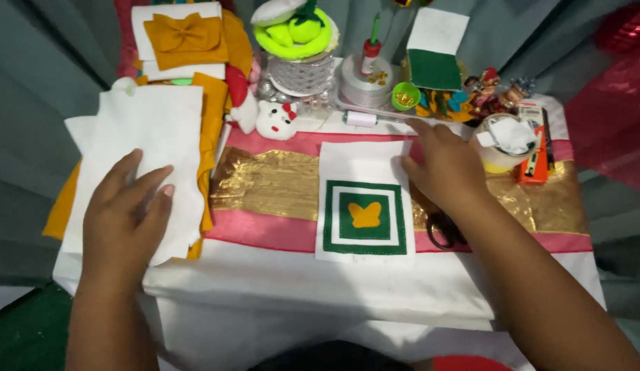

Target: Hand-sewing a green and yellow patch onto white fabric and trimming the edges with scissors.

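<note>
My left hand (126, 218) lies flat, fingers together, on a sheet of white felt (158, 130) that tops a pile of white and mustard-yellow felt at the table's left. My right hand (445, 165) rests with fingers spread at the right edge of a white felt panel (365, 163). That panel carries a green square frame (329, 218) around a green square with a yellow butterfly shape (365, 215). Black scissors (440, 230) lie partly hidden under my right wrist.
A white cloth with pink and gold bands (272, 182) covers the small table. At the back stand a yellow felt bow (184, 33), a white cat toy (275, 120), ribbon spools (301, 72), a glue bottle (369, 51), a green bead cup (404, 96), green and white felt (435, 48), a tape roll (502, 141) and an orange cutter (534, 148).
</note>
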